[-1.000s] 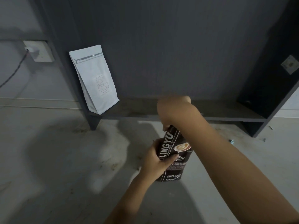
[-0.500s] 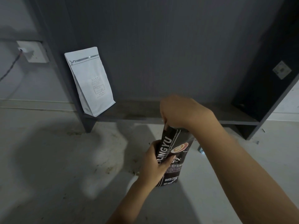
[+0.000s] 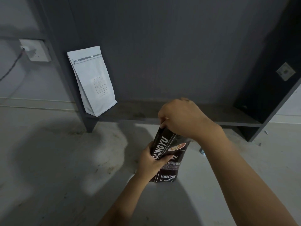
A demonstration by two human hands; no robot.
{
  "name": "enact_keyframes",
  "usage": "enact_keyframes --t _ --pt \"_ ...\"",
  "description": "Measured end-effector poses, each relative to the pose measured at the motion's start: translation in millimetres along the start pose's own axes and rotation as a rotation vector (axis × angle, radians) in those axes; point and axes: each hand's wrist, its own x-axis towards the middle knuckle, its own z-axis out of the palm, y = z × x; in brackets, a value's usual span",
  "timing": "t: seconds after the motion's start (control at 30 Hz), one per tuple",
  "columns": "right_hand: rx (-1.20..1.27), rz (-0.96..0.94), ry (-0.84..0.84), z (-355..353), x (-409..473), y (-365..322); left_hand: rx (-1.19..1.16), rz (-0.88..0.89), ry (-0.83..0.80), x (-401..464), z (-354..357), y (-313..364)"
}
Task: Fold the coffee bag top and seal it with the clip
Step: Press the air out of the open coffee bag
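Dim room, grey concrete floor (image 3: 48,168), stained and scuffed, patches of shadow across it. Dark grey shelf unit (image 3: 162,46) against the wall, low bottom board (image 3: 228,116) just above the floor. White pouch (image 3: 92,80) standing on the board's left end, tilted, leaning back against the upright; zip strip near its top, small printed label on the front. White wall socket (image 3: 36,50) left of the unit, plug in, cable (image 3: 11,67) trailing off to the left. Small pale plate (image 3: 285,71) on the unit's right side panel. Small bluish scrap (image 3: 202,151) on the floor beside the right forearm, too small to identify.

Dark coffee bag (image 3: 171,160) held in the air in front of the shelf, above the floor, tilted with its top away and to the left. Large white lettering up one side, cup picture on the front, "BAKED.COFFEE" near the bottom.

Left hand (image 3: 150,162) wrapped round the bag's left side at mid-height, thumb across the front panel, grip closed on the bag. Right hand (image 3: 182,118) over the bag's top edge, fingers curled down and pinched on it, knuckles up. Top edge mostly hidden under that hand; folded or not, cannot tell. Clip not made out anywhere.
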Motion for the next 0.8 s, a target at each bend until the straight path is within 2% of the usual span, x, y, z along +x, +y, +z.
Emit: enact_keyframes --t 0.1,0.2,0.27,0.3,0.37,0.43,0.5,0.53,0.67,0.73,0.8 --pt "0.249 0.11 0.125 6 -5 11 -0.087 -0.062 -0.03 4 -7 0" --pt "0.565 0.236 0.521 21 -22 32 -0.15 -0.083 -0.096 9 -16 8" --pt "0.93 0.345 0.672 41 -38 44 -0.167 -0.101 -0.141 14 -21 13" --pt "1.14 0.399 0.683 53 -46 48 -0.17 -0.108 -0.157 16 -23 16" --pt "1.44 0.515 0.582 78 -59 50 -0.176 -0.11 -0.176 21 -23 19" --pt "1.472 0.577 0.394 101 -70 43 -0.169 -0.104 -0.184 25 -21 24" --pt "1.516 0.519 0.193 123 -78 31 -0.165 -0.096 -0.186 28 -19 26" --pt "1.503 0.498 0.143 131 -81 27 -0.162 -0.085 -0.184 28 -19 28" --pt "1.419 0.507 0.283 123 -71 27 -0.134 -0.01 -0.176 30 -22 34" --pt "1.443 0.446 0.285 118 -66 29 -0.163 0.008 -0.161 31 -25 33" --pt "1.441 0.464 0.272 121 -67 25 -0.171 -0.001 -0.166 30 -27 28"
